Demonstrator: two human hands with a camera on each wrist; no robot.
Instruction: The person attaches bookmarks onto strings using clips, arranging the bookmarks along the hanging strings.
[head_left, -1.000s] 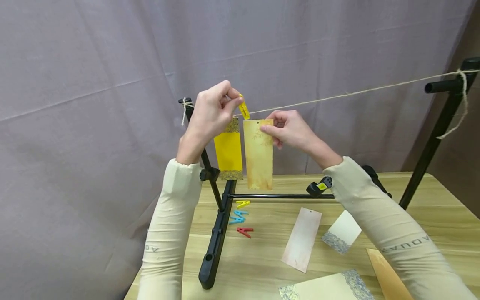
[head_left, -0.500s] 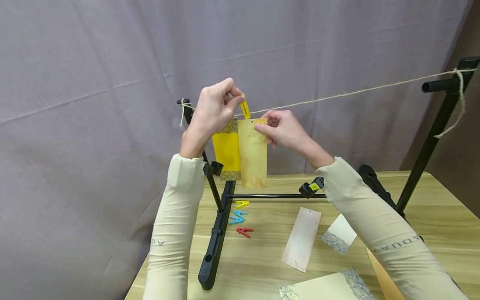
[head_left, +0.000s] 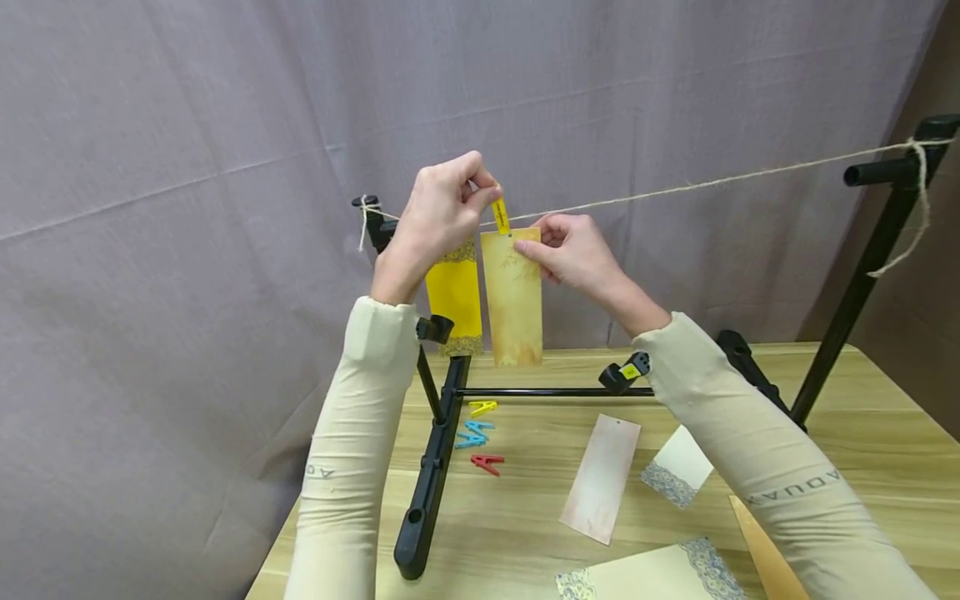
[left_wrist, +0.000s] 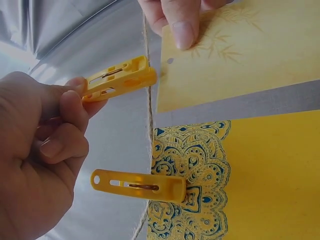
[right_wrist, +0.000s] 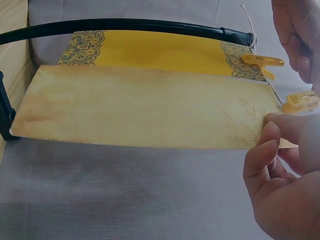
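Note:
My left hand (head_left: 444, 204) pinches a yellow clothespin (left_wrist: 120, 79) by its handle end. The clothespin's tip lies at the twine (left_wrist: 149, 107), right beside the top edge of a tan bamboo-print card (head_left: 513, 304). My right hand (head_left: 577, 254) grips that card near its top right corner, thumb in front, and the card hangs upright with a small punched hole at its top. Left of it, a bright yellow card (head_left: 455, 300) with lace-patterned ends hangs from the twine, held by another yellow clothespin (left_wrist: 140, 186).
A black stand (head_left: 840, 317) carries the twine. On the wooden table (head_left: 510, 508) lie yellow, blue and red clothespins (head_left: 487, 463), a pinkish card (head_left: 602, 479), a white lace-edged card (head_left: 678, 467), a cream card (head_left: 645, 579) and an orange one (head_left: 765, 550).
My left hand has moved slightly right with the clothespin, which now stands over the card's top near the hole. The tan card shifted left, then rose a little in my right hand.

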